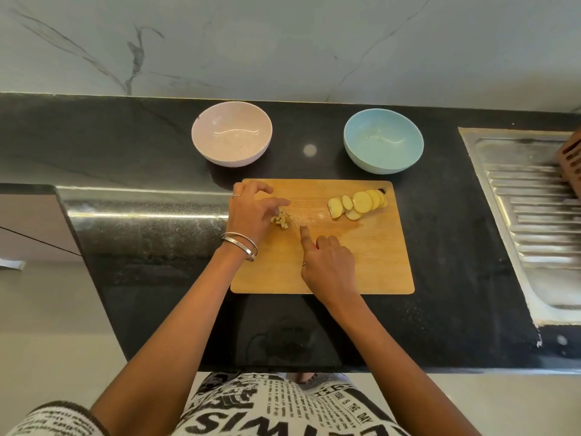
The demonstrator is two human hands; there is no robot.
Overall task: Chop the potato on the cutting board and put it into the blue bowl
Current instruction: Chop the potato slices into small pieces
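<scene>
A wooden cutting board (371, 256) lies on the black counter. Round potato slices (358, 203) are fanned out at its far right. Small chopped potato pieces (280, 221) sit at its left side, partly under my left hand (251, 214), whose fingers curl over them. My right hand (327, 262) grips a knife (297, 224) with a red handle, index finger stretched along the thin blade, which rests just right of the chopped pieces. The blue bowl (383, 141) stands behind the board on the right; I see nothing inside it.
A pink bowl (232, 133) stands behind the board on the left. A steel sink drainboard (531, 221) lies to the right, with a brown slotted object (570, 160) at its far edge. A marble wall rises behind the counter.
</scene>
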